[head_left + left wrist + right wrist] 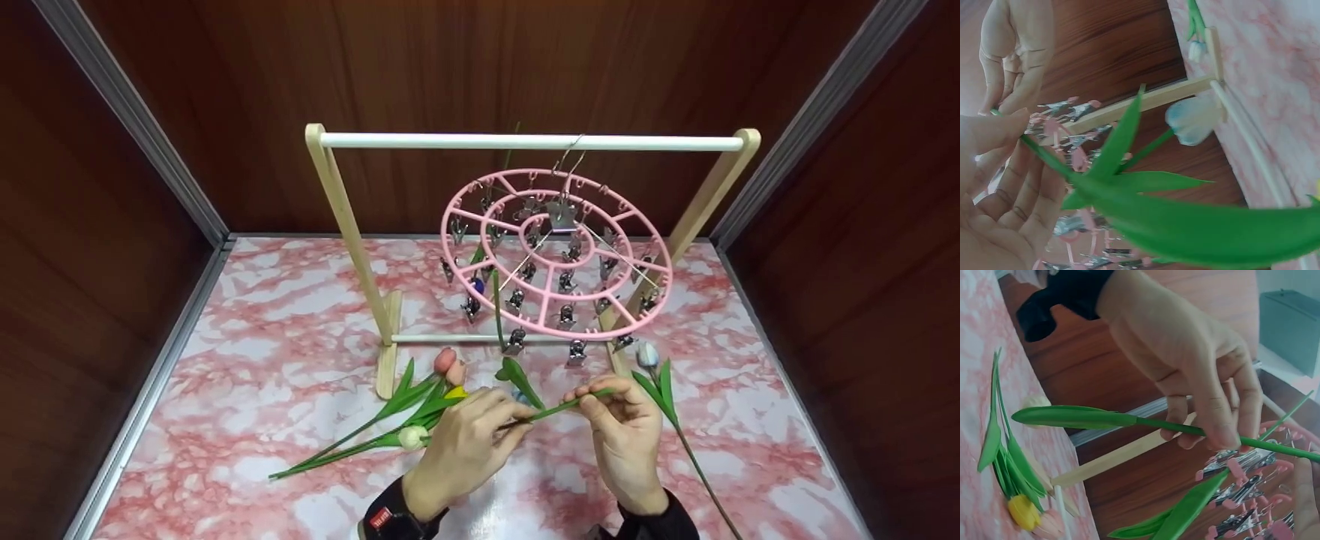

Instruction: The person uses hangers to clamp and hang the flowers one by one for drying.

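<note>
A white artificial tulip (412, 437) is stretched between both hands, its bloom to the left. My left hand (472, 442) pinches its green stem just above the leaf (1072, 415). My right hand (628, 435) pinches the same stem nearer its free end. Beyond the hands hangs a round pink clip hanger (546, 325) with several metal clips. From a front clip (516, 342) a blue-and-white tulip (1193, 121) hangs bloom down, its stem rising above the clip. A dark blue bloom (478, 286) shows among the clips further back.
The hanger hooks over the white bar (450, 141) of a wooden rack (349, 232). Left of the hands, pink tulips (445, 361) and a yellow tulip (1024, 512) lie on the marbled surface (247, 360). To the right lies another blue-and-white tulip (647, 355).
</note>
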A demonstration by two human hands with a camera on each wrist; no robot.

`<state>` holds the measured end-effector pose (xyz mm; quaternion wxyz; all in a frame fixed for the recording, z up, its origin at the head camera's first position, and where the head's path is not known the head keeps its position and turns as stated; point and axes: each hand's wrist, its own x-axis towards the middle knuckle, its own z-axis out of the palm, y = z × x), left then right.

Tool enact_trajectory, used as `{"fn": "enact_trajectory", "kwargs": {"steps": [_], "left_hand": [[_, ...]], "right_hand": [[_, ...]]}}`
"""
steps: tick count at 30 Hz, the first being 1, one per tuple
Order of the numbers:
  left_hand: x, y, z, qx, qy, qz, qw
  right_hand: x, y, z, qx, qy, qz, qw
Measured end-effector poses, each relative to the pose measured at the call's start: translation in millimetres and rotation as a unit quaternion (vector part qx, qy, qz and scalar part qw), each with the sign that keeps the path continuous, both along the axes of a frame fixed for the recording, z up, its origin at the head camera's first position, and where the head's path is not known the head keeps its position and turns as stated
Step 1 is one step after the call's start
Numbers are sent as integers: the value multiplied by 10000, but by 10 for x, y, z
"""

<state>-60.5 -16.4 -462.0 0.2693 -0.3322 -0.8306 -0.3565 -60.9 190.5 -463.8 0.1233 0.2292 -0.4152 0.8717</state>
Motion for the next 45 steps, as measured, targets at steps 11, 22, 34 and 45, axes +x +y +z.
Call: {"fn": "enact_trajectory", "kwargs": {"steps": [11,22,34,45], "left_hand": [[-6,142,228,-57,4,-190,9998],[-30,91,257,318,10,-396,9987],[-18,3,411,1772,-680,-1003,9767],[-48,29,512,2621,-852,-828,9577]], "right_hand": [[-12,-30,93,236,597,-36,9979],[-39,99,171,1282,320,-1086,9853],[-302,331,217,2865,879,-2316,9255],[-421,306,270,4019,216,-2172,8893]]}}
